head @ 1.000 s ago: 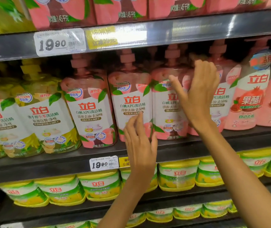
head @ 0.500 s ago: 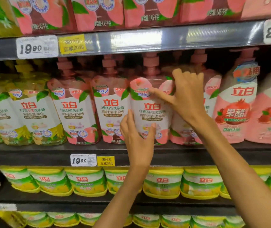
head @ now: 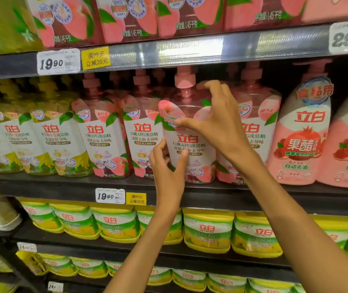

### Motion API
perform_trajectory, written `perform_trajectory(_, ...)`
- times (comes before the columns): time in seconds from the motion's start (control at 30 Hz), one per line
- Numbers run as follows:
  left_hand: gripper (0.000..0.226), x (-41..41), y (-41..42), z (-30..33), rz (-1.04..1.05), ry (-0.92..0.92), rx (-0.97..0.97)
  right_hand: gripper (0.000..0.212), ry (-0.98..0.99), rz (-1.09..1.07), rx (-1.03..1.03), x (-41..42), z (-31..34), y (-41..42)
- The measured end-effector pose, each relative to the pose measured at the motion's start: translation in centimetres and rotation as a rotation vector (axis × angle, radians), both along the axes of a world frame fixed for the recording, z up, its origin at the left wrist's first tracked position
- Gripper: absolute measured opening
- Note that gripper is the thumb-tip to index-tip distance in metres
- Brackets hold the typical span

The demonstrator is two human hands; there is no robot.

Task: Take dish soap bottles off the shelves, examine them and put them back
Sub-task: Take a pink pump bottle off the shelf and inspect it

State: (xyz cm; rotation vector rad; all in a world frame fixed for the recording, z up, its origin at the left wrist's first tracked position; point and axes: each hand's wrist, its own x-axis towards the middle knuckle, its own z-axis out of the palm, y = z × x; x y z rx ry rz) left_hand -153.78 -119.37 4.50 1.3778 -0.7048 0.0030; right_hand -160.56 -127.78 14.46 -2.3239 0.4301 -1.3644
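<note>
Gripping a pink, peach-labelled plastic dish soap bottle [head: 190,142] standing on the dark shelf [head: 211,192]: left hand [head: 167,168] low (thumb across label), right hand [head: 215,121] clasping its shoulder.

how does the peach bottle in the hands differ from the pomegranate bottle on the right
The peach bottle is clear-shouldered with a white label; the pomegranate bottle is opaque pink with a blue round sticker. The peach bottle is gripped by the left hand and right hand; the pomegranate bottle stands untouched. Both have pink pump tops.
</note>
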Motion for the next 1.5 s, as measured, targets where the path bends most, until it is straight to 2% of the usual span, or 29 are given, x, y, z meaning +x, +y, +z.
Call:
perform_trajectory(0.23,0.055,-0.7,-0.6,0.4,0.013,0.102,-0.062,0.071,-0.098,0.024,0.102,0.6,-0.6,0.4)
perform_trajectory(0.4,0.058,-0.4,1.0,-0.3,0.031,0.036,-0.080,0.062,-0.240,0.036,0.204,0.7,-1.3,0.5)
perform_trajectory(0.5,0.060,-0.1,1.7,-0.5,0.002,0.016,-0.101,0.059,-0.303,0.059,0.172,0.5,-2.0,0.7)
perform_trajectory(0.7,0.083,0.5,1.6,-2.1,-0.141,0.178,0.112,0.078,-0.280,0.137,0.302,0.7,-3.8,0.7)
perform_trajectory(0.83,0.070,0.6,2.1,-2.3,-0.153,0.140,0.120,0.065,-0.331,0.152,0.312,0.8,-3.9,1.0)
perform_trajectory(0.93,0.069,0.8,3.0,-2.0,-0.181,0.148,0.118,0.057,-0.367,0.165,0.350,0.5,-3.4,1.3)
perform_trajectory(1.03,0.071,0.3,4.2,-2.1,-0.214,0.182,0.102,0.052,-0.415,0.309,0.539,-0.3,-3.2,1.6)
perform_trajectory(1.1,0.068,-0.2,5.1,-1.9,-0.321,0.247,0.069,0.049,-0.443,0.444,0.711,-0.8,-3.2,1.9)
perform_trajectory(1.2,0.059,-1.3,6.2,-1.4,-0.445,0.295,0.029,0.043,-0.399,0.497,0.854,-1.4,-3.6,2.2)
perform_trajectory(1.4,0.052,-1.8,8.3,-0.8,-0.538,0.371,0.058,0.049,-0.275,0.503,0.840,-3.3,-4.8,2.3)
perform_trajectory(1.5,0.044,-1.9,9.3,-1.1,-0.613,0.395,0.084,0.065,-0.279,0.565,0.961,-3.4,-6.1,2.9)
